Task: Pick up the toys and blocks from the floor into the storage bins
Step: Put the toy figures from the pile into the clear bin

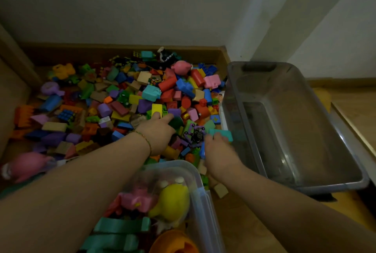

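Clear plastic bin [196, 173]: nearest, low in the middle between the two forearms; inside lie a yellow plush [173, 202], a pink toy [138, 200] and some teal pieces [120, 226].
Right hand [218, 151]: just past the far rim of that bin, its back to the camera. Its fingers [215, 138] bend down onto the near edge of the teal block. Blur hides whether they have closed round it, so I cannot tell if it is gripped.
Teal block [222, 134]: on the floor heap, touching the right fingertips and straight ahead of them. Its long axis runs across, left to right, with the far end towards the grey bin.
Spinner toy [196, 135]: purple and black, between the two hands.
Left hand [156, 132]: deeper into the heap, fingers straight and spread, holding nothing. The tips rest at a dark green piece [176, 123].
Grey bin [264, 98]: right of the heap, its long wall just beside the teal block.
Heap of blocks [122, 100]: spreads over the floor back to the skirting below the wall.
Likely next move: the right hand is the nearer one to both block and grey bin, so a short carry rightwards over that wall looks enough.
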